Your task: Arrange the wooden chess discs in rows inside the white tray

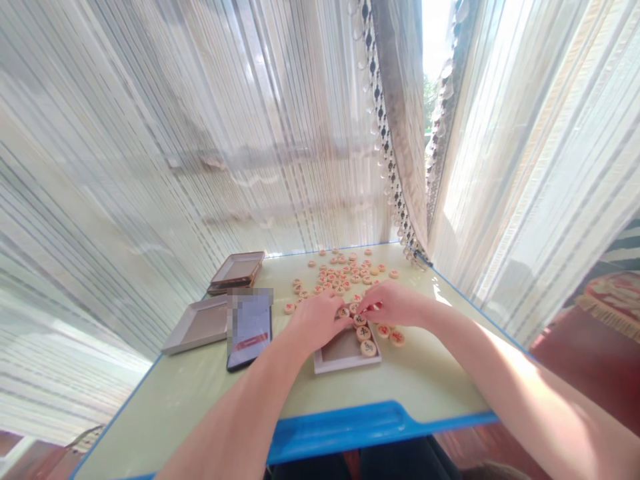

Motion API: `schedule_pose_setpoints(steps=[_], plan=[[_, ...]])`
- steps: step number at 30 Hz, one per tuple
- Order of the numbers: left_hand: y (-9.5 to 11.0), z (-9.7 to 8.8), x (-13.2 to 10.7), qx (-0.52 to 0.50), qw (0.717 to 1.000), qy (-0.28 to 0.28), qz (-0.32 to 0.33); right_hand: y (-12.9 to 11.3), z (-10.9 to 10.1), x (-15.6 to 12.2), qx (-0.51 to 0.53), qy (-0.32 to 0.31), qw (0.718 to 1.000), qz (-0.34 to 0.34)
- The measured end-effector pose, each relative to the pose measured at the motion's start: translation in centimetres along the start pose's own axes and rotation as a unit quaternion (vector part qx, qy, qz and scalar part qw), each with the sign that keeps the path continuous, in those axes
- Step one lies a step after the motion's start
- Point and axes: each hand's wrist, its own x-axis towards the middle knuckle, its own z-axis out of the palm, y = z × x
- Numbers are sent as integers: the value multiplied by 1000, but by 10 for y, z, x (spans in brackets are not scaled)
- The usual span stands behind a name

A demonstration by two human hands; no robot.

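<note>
A shallow box tray [345, 365] lies in front of me, with a column of round wooden Chinese chess pieces [363, 333] along its right side, marked in black. My right hand [393, 303] reaches in from the right, its fingertips pinched at the edge of a black-marked piece [359, 321] in that column. Over the tray's far left side is my left hand [323, 320], thumb and forefinger curled about another black-marked piece [343, 312]. The fingers partly cover the tray's far end.
Many loose pieces [331, 273], mostly red-marked, are scattered behind the hands. Two red-marked pieces [397, 339] sit right of the tray. At left are a phone [255, 327], an open box lid [197, 325] and stacked trays [240, 267]. String curtains [280, 133] hang behind the table [200, 400].
</note>
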Motion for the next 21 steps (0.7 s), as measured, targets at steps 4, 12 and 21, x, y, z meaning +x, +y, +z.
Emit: schedule_pose_setpoints(steps=[4,12,21], plan=[[0,-2,-1,7,1000,-12,5,3,2,2,-6,-14,1000,5],[3,-1,0,15,1000,-8,5,3,3,2,16,-43,997,65],[1,7,1,19,1000,14,5,4,3,4,40,-43,994,91]])
